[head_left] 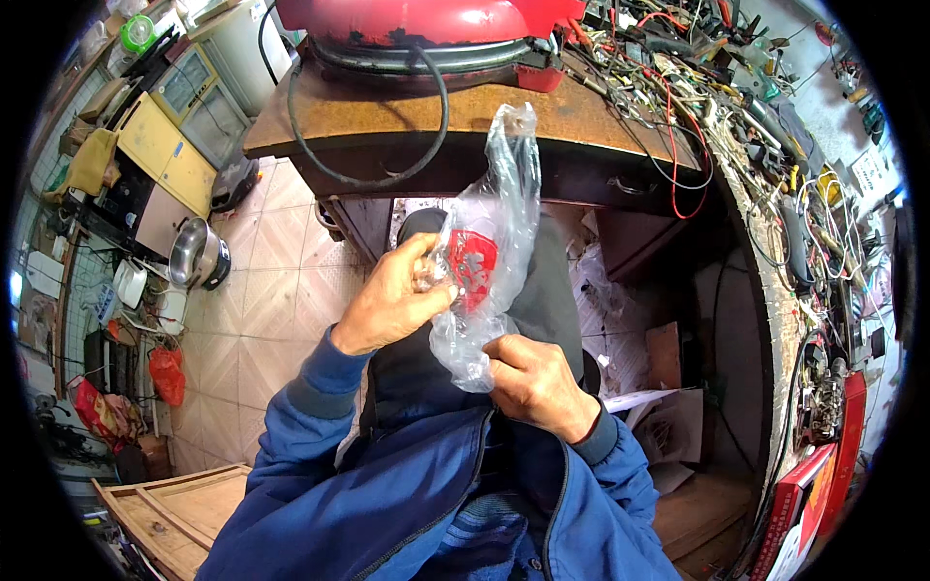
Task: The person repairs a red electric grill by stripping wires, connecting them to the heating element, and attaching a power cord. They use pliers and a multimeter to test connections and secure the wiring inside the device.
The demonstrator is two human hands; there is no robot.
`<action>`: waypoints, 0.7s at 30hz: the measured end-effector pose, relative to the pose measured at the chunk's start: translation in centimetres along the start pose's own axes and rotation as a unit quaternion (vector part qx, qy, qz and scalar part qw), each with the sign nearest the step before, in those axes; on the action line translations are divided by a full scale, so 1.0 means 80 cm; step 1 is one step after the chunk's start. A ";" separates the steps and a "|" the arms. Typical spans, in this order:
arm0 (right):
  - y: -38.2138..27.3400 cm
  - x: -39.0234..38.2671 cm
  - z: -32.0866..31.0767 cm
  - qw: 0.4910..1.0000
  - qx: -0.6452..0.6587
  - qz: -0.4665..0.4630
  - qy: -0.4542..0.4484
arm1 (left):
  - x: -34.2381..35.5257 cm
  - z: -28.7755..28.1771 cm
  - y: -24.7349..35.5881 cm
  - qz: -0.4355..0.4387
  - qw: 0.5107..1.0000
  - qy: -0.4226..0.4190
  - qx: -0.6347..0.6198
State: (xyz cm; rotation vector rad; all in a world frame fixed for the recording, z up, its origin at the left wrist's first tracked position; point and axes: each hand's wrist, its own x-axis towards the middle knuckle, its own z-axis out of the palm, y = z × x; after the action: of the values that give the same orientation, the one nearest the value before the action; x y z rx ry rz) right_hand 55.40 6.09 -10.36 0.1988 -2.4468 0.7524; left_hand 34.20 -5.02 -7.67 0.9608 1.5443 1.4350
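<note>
Holding the clear plastic bag (506,237) over the lap (548,295), probably to steady something so limp: pinching its left side between thumb and fingers of the left hand (395,298), gripping its lower end in curled fingers of the right hand (542,382); showing a red patch (469,276), printed or inside, hard to tell

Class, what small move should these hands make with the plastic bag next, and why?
Perhaps the right hand should smooth the near end of the clear plastic bag: that end looks crumpled, and the left hand holds the bag beside the red patch.
</note>
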 end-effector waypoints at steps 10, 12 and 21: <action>-0.049 0.047 -0.128 0.988 0.079 0.104 0.079 | -0.035 0.001 0.004 0.011 0.997 -0.068 -0.024; -0.047 0.077 -0.116 0.990 0.082 0.093 0.071 | -0.040 0.004 0.012 0.056 0.995 -0.083 0.021; -0.010 0.069 -0.076 0.965 -0.044 0.158 -0.204 | -0.055 -0.012 0.027 0.106 0.984 -0.073 0.126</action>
State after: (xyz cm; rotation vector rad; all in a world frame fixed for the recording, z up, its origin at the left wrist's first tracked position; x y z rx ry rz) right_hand 53.97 8.97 -2.74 -0.0844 -2.9424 0.7959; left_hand 35.01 -9.27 -5.21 1.3854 1.5755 1.2973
